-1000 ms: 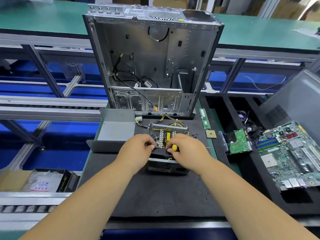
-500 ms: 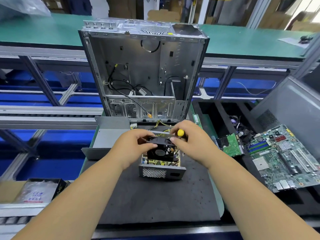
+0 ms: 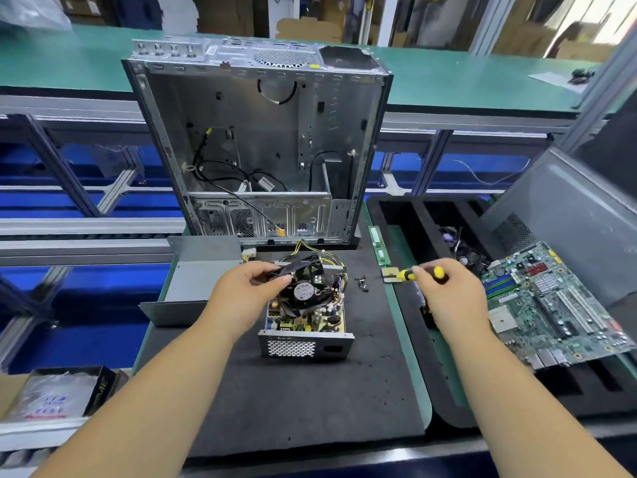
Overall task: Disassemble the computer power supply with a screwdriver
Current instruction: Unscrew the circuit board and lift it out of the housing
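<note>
On the counter's black mat [image 3: 310,401], the left hand [image 3: 241,298] pinches the fan [image 3: 303,288] above the open power supply [image 3: 305,326]; lift gently, minding wires at twelve o'clock. At three o'clock, the right hand [image 3: 444,294] grips the screwdriver [image 3: 418,273].

Blk fan [image 3: 305,288], yellow/blk screwdriver [image 3: 418,273], green motherboard [image 3: 551,305], blk mat [image 3: 310,401].

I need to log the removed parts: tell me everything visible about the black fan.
The fan is a square black plastic frame with dark blades and a round white-lettered hub label. It sits tilted, lifted above the power supply circuit board, the left hand pinching its far-left edge. Thin wires run beside it; whether they still attach is unclear.
</note>
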Tool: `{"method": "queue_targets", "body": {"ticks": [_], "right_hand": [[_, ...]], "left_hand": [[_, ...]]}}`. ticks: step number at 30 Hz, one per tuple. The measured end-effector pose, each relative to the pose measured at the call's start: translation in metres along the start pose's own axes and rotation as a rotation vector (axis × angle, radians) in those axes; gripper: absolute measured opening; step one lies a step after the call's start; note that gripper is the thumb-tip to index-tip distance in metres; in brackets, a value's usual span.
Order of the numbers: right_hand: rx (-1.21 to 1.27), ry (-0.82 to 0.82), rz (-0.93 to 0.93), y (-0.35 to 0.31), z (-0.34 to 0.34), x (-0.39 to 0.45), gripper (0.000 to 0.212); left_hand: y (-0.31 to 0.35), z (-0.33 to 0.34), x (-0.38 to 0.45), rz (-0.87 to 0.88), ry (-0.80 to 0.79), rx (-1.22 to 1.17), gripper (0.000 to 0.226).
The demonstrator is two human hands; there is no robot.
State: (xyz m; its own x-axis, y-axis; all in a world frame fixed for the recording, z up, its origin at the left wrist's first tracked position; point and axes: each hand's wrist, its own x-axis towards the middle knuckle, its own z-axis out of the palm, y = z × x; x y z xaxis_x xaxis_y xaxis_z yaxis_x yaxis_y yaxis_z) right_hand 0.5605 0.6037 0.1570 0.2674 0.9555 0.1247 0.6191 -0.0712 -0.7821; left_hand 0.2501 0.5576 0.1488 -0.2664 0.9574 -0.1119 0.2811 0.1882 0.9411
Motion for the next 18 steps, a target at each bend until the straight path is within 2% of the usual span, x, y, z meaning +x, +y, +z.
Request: {"method": "queue_targets", "body": {"ticks": [3, 7, 10, 14, 18], "right_hand": [[-0.013, 0.057, 0.176, 0.023, 0.004, -0.007, 0.013], [-0.097, 0.019, 0.262, 0.048, 0.017, -0.023, 0.020], [-0.262, -0.120, 0.259, 0.063, 0.027, -0.035, 0.020], [-0.472, -0.270, 0.233, 0.072, 0.035, -0.044, 0.020], [-0.502, -0.326, 0.221, 0.071, 0.035, -0.043, 0.023]], "left_hand": [[-0.004, 0.009, 0.001, -0.019, -0.014, -0.069, 0.007], [-0.003, 0.020, 0.001, 0.004, -0.037, -0.065, 0.011], [-0.003, 0.026, -0.001, 0.000, -0.046, -0.060, 0.002], [-0.002, 0.029, -0.004, -0.031, -0.045, -0.075, 0.012], [-0.002, 0.029, -0.007, -0.034, -0.057, -0.100, 0.013]]}}
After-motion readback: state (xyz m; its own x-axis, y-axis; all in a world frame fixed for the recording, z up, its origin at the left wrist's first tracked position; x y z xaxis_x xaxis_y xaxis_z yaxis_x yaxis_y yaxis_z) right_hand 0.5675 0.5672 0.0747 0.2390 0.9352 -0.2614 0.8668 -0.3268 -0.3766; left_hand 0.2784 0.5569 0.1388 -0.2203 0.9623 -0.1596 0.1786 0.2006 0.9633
